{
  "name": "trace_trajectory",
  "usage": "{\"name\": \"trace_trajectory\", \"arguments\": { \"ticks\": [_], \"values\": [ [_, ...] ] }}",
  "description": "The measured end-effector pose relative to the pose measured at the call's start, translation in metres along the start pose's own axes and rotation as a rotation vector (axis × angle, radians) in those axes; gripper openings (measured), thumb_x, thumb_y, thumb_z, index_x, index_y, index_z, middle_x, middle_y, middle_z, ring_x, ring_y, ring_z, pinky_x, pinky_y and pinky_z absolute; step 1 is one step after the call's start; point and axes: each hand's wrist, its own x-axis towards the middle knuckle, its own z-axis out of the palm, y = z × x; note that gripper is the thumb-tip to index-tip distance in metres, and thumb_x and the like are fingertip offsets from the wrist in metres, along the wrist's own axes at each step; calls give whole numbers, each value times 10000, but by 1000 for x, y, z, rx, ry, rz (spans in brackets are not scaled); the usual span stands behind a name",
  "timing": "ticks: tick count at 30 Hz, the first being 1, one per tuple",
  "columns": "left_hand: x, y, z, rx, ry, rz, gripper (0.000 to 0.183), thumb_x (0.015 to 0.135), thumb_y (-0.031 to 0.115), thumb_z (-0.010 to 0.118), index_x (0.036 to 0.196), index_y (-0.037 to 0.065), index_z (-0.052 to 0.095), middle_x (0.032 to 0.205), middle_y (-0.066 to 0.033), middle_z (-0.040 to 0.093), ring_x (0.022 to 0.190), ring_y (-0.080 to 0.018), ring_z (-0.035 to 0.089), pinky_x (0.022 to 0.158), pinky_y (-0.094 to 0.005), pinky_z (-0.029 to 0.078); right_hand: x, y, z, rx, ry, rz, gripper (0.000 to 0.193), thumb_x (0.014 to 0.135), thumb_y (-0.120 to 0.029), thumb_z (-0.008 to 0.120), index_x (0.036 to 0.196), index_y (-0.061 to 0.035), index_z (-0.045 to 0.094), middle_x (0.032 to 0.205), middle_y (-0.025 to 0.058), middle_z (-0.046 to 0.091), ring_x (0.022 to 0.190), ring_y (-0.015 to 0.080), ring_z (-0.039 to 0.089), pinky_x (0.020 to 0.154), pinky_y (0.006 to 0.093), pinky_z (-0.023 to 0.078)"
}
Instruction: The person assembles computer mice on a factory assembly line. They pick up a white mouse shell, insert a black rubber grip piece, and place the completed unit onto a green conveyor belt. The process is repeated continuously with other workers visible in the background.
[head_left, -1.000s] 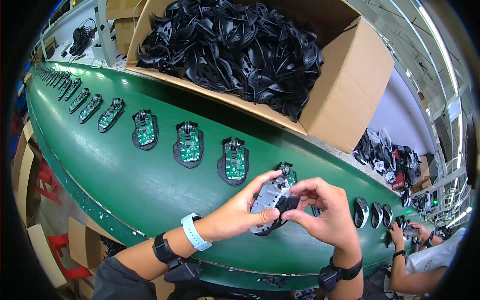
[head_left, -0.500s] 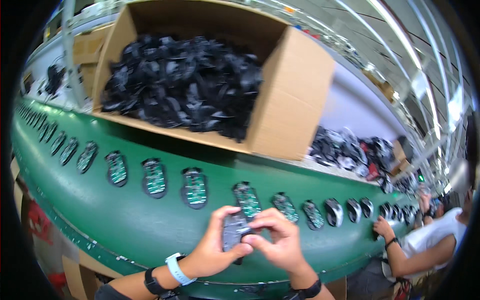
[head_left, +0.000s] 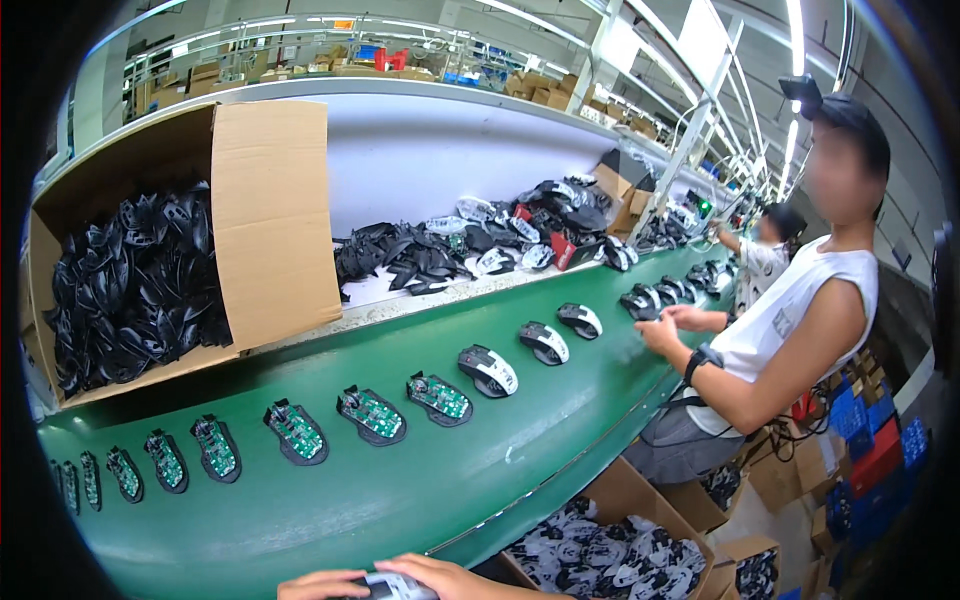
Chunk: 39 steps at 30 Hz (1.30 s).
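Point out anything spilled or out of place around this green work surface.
Mainly the loose mouse parts behind the green surface look untidy: they lie in a jumbled heap beside the cardboard box, unlike the neat row of mice.

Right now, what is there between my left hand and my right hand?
In the head view, a grey-and-black mouse part is between your left hand and your right hand, both touching it; the lower picture edge cuts it off.

No legible text. Small grey print on the co-worker's white sleeveless top (head_left: 752, 343), too small to read; dark markings on a black-and-white mouse (head_left: 488, 371), also unreadable.
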Motion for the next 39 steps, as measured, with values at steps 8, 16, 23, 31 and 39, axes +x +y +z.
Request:
{"name": "trace_trajectory", "arguments": {
  "ticks": [8,16,23,31,39],
  "values": [
    [23,-17,-1,-188,-143,197,711,677,35,959,1169,75,447,1135,-164,678,1249,-314,612,1038,-406,494,3,19,-19,143,-75,-49,690,855,-372,850,1381,-10,587,1246,147,644,1122,240,647,968,347,513],
    [129,-14,-24,332,159,643,605,765,167,890,1245,31,549,1163,-171,668,1122,-311,644,1027,-416,483,111,84,-116,-432,657,-18,585,717,-259,901,1186,14,683,1095,187,705,1024,322,687,931,402,540],
    [130,-60,-41,181,366,587,273,763,45,813,977,18,647,969,-138,703,907,-262,695,835,-355,551,156,121,-148,-650,567,2,573,729,-275,870,1206,-12,693,1198,201,698,1125,376,651,1011,447,506],
    [124,-65,-44,111,405,480,247,763,41,800,954,13,646,948,-137,702,881,-268,693,826,-362,546,134,79,-133,-778,684,-208,488,790,-274,868,1178,-32,700,1207,214,692,1107,412,652,1004,471,513],
    [125,-69,-20,32,319,180,150,833,32,719,865,32,573,821,-34,554,720,-127,521,668,-270,437,-130,152,-75,-319,611,361,186,836,-127,777,977,-21,721,950,158,736,899,345,702,840,423,565]
  ]
}}
